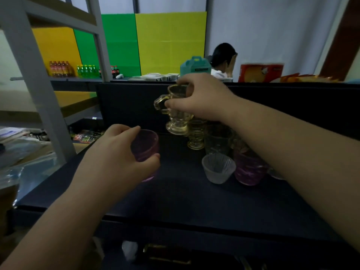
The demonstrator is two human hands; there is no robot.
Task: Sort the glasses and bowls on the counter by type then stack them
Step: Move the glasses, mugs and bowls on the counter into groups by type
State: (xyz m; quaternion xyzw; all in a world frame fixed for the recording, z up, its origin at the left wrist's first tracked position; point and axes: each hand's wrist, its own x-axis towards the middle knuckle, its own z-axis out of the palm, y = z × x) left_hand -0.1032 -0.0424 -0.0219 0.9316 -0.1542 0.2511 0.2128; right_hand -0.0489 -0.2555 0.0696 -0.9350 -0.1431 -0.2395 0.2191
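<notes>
- From the head view, the sorting step is under way: both hands are busy with glasses, and nothing is stacked on the near part of the counter (185, 201) yet, as far as I can tell.
- The left hand (116, 152) is wrapped round a purple tumbler (145, 148), thumb on the near side, fingers over the far rim. The tumbler seems to rest on or just above the dark counter, well left of the rest.
- The right hand (196, 98) grips an amber mug with a handle (176, 112) from above, fingers curled round its rim, and holds it in the air, tilted slightly, over the back of the counter.
- Just beneath and right of it stands a second amber footed mug (195, 136), beside a clear glass (217, 140) in a tight cluster.
- Nearer the front sit a small frosted bowl (218, 168) and, touching or just beside it, another purple tumbler (248, 168), partly hidden by the right forearm.
- My guess at the next move: the lifted mug needs setting into or beside its amber twin, lowered straight so the foot seats without knocking the clear glass.
- The held purple tumbler then wants pairing with the other one, which means reaching across the bowl carefully.
</notes>
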